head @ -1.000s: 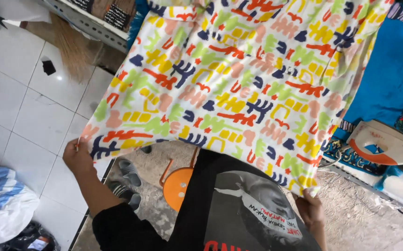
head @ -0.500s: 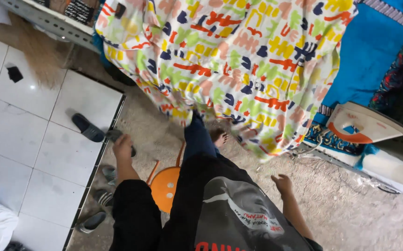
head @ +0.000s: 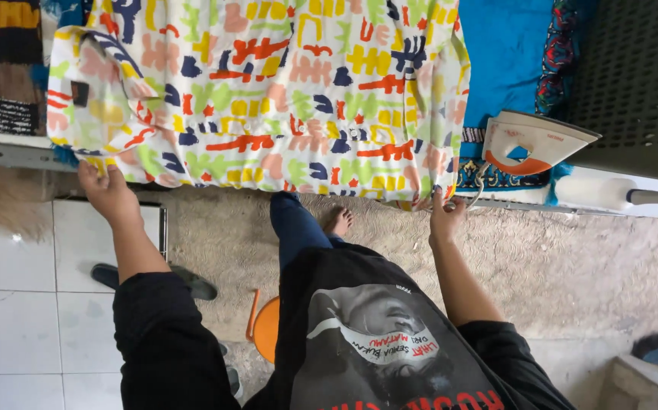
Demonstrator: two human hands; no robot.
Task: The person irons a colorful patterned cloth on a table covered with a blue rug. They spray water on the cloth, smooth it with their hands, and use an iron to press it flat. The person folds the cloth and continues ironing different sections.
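Note:
A white shirt with bright multicoloured shapes (head: 268, 99) lies spread flat over a blue-covered ironing surface (head: 507, 53). My left hand (head: 105, 186) pinches the shirt's near-left hem at the table edge. At the near-right hem my right hand (head: 443, 212) grips the cloth. I stand in a black printed top, and one bare foot (head: 338, 220) shows on the floor below the table.
A white and orange iron (head: 534, 140) rests tilted at the right end of the surface. A dark perforated panel (head: 637, 76) fills the top right. An orange stool (head: 268, 326) and a dark sandal (head: 185, 281) sit on the floor by my legs.
The shirt, held up in the air a second ago, now lies flat on the ironing surface. Both hands have moved up to its near edge.

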